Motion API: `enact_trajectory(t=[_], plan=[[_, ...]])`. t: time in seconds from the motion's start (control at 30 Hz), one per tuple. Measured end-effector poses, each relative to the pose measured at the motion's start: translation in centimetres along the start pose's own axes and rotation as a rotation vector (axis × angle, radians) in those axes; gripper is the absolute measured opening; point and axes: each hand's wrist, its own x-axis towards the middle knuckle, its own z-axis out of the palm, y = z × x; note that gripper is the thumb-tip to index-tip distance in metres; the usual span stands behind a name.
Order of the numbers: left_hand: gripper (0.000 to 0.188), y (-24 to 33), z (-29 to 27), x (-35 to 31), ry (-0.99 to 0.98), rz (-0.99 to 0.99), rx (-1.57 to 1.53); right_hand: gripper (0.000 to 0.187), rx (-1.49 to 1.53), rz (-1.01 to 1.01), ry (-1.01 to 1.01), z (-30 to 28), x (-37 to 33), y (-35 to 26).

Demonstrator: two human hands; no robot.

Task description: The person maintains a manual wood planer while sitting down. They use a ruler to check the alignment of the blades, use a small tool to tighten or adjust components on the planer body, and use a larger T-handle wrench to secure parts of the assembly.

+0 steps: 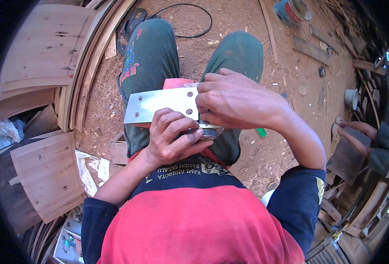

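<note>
A power tool with a flat shiny metal base plate (159,105) and a red body lies upturned across my lap, its plate facing up with several screw holes. My left hand (172,138) grips the tool's near side, fingers curled over a round metal part (210,132). My right hand (234,99) is closed over the plate's right end, covering it. What the right fingers pinch is hidden. My legs in dark green trousers (152,48) stretch out under the tool.
Curved wooden boards (49,48) and panels (49,171) are stacked at left. Sawdust covers the ground (229,17), with a black cable (190,13) and a paint tin (291,11) beyond my knees. Another person's hands (357,134) rest on wood at right.
</note>
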Motion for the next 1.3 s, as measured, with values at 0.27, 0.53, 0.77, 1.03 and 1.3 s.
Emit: enact_trajectory(t=[0.27,0.53,0.77,1.03,1.3], plan=[[0.044,0.3,0.0,1.0,0.009,-0.009,0.031,0.026,0.208,0.142,0.45,-0.9,-2.3,5.6],[0.056,0.4,0.4,1.0,0.011,-0.008,0.054,0.024,0.422,0.436,0.936,3.4,-6.6,7.1],[0.059,0.8,-1.1,1.8,-0.146,-0.032,0.055,0.023,0.793,0.659,1.342,10.9,-9.8,8.6],[0.05,0.4,-1.5,2.3,-0.234,-0.041,0.035,0.025,0.615,0.476,1.083,7.3,-8.5,8.0],[0.048,1.1,-3.3,2.1,-0.254,-0.063,0.103,0.035,0.554,1.348,1.607,35.3,-19.4,20.9]])
